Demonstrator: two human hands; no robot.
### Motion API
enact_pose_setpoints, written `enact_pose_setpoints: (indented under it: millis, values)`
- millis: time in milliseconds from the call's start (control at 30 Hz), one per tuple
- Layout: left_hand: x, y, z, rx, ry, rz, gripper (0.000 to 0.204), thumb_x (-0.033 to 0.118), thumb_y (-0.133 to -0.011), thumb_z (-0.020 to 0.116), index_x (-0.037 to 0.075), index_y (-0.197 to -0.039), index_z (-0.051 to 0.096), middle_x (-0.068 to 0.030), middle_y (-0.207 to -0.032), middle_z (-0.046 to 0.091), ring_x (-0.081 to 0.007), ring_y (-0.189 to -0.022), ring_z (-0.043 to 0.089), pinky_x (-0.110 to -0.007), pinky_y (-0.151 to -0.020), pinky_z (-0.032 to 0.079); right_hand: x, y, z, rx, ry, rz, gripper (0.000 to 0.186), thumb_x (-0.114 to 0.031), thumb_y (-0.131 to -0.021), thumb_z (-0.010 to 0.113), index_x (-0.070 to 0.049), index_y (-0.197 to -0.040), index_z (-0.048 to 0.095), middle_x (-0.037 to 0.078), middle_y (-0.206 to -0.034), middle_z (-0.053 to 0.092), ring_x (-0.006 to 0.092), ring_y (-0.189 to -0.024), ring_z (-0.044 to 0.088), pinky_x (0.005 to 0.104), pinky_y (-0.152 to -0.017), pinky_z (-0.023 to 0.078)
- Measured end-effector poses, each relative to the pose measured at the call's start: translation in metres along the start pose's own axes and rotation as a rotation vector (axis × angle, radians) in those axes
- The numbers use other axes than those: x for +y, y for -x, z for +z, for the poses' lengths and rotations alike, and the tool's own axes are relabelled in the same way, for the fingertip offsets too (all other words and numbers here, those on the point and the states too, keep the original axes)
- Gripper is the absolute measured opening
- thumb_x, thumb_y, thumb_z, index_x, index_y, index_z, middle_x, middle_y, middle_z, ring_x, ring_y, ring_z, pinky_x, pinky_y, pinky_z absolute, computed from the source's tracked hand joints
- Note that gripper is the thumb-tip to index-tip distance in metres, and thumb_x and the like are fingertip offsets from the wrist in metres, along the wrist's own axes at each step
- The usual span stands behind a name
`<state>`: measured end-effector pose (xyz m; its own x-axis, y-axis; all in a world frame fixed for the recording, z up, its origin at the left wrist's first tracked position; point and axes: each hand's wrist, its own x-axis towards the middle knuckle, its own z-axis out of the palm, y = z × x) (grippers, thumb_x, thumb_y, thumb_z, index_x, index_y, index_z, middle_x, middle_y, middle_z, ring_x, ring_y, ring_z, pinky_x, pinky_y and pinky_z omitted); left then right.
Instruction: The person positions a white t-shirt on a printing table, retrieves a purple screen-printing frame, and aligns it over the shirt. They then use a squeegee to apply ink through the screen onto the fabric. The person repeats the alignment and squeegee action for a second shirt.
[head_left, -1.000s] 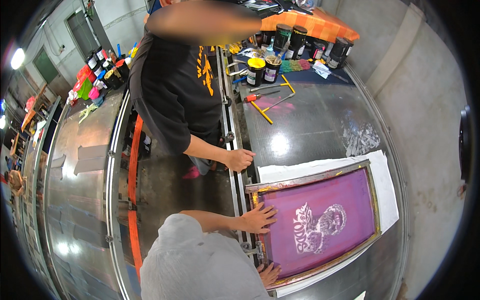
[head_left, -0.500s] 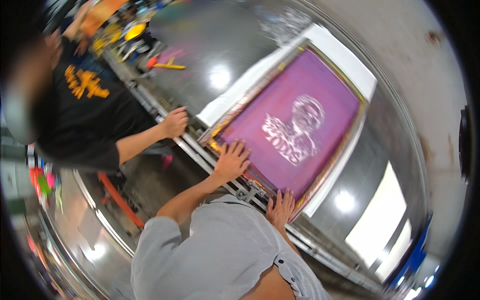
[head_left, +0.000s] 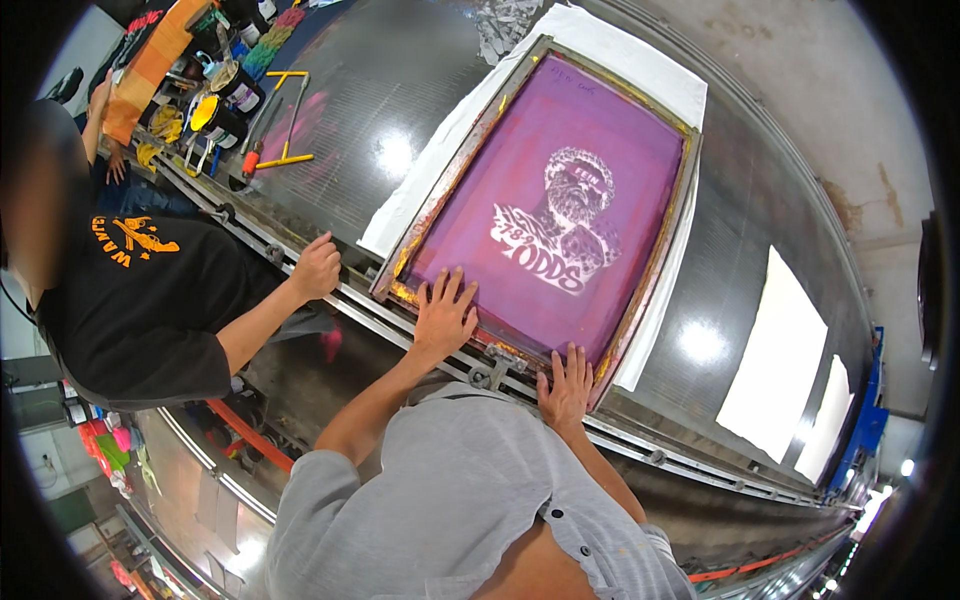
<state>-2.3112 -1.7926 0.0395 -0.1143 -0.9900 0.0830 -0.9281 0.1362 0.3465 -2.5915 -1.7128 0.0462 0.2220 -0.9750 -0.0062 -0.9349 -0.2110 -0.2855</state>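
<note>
A screen printing frame (head_left: pixel 620 325) with purple mesh lies flat before me, over a white sheet (head_left: pixel 657 82) whose edges show around it. The mesh (head_left: pixel 470 190) carries a white stencil of a bearded figure with lettering. My left hand (head_left: pixel 445 318) lies on the near left part of the frame, fingers spread and reaching onto the mesh. At the near right corner my right hand (head_left: pixel 566 390) rests on the frame's edge with fingers extended. Neither hand holds anything.
A co-worker in a black shirt (head_left: pixel 150 290) stands at my left, a hand (head_left: pixel 317 267) by the table rail. Ink tubs (head_left: pixel 218 122) and a yellow-handled tool (head_left: pixel 290 115) sit at the far left. White sheets (head_left: pixel 775 355) lie on the dark table (head_left: pixel 690 290) at right.
The view has swung, so the frame appears further left and steadier. Both my hands stay on its near edge. The co-worker's near hand is still by the rail.
</note>
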Motion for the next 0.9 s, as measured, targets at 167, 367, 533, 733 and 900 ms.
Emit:
enact_pose_setpoints:
  millis: [167,367,533,733,900]
  values:
    - [-0.001,0.0,0.001,-0.001,-0.003,-0.005,0.047,0.031,-0.089,0.057,0.011,-0.132,0.059,-0.0177,-0.146,0.045,-0.0362,-0.139,0.036,-0.061,-0.109,0.028,0.001,0.001,0.004,-0.03,0.005,0.034,0.052,-0.033,-0.09,0.062,-0.004,-0.133,0.057,0.023,-0.152,0.039,0.0417,-0.143,0.031,0.0563,-0.116,0.025]
    - [-0.001,0.003,-0.004,-0.024,-0.003,-0.041,0.049,0.032,-0.09,0.057,0.013,-0.136,0.056,-0.0168,-0.15,0.041,-0.0359,-0.141,0.033,-0.06,-0.111,0.027,0.0,0.002,0.007,-0.046,0.011,0.03,0.051,-0.031,-0.09,0.06,-0.004,-0.133,0.056,0.023,-0.153,0.037,0.0421,-0.144,0.03,0.057,-0.116,0.023]
    - [-0.001,0.004,-0.003,-0.03,0.024,-0.046,0.049,0.032,-0.09,0.057,0.014,-0.135,0.057,-0.0158,-0.151,0.04,-0.0357,-0.142,0.032,-0.061,-0.111,0.027,0.003,0.003,0.011,-0.011,0.01,-0.005,0.052,-0.031,-0.089,0.062,-0.004,-0.133,0.057,0.023,-0.152,0.038,0.0422,-0.144,0.031,0.0575,-0.115,0.025]
    - [0.001,0.001,-0.001,-0.014,0.005,-0.028,0.048,0.031,-0.09,0.058,0.012,-0.134,0.058,-0.016,-0.149,0.043,-0.0358,-0.14,0.035,-0.059,-0.111,0.027,0.004,0.003,0.005,-0.009,0.018,0.005,0.051,-0.032,-0.09,0.061,-0.004,-0.132,0.058,0.023,-0.15,0.04,0.0425,-0.142,0.034,0.0581,-0.113,0.027]
    - [0.002,0.0,-0.006,-0.038,0.009,-0.025,0.049,0.03,-0.088,0.06,0.013,-0.134,0.058,-0.0159,-0.149,0.042,-0.0356,-0.14,0.035,-0.059,-0.111,0.028,-0.001,0.001,-0.001,-0.019,0.013,-0.006,0.05,-0.034,-0.091,0.06,-0.004,-0.132,0.058,0.023,-0.15,0.041,0.0424,-0.142,0.034,0.0585,-0.113,0.028]
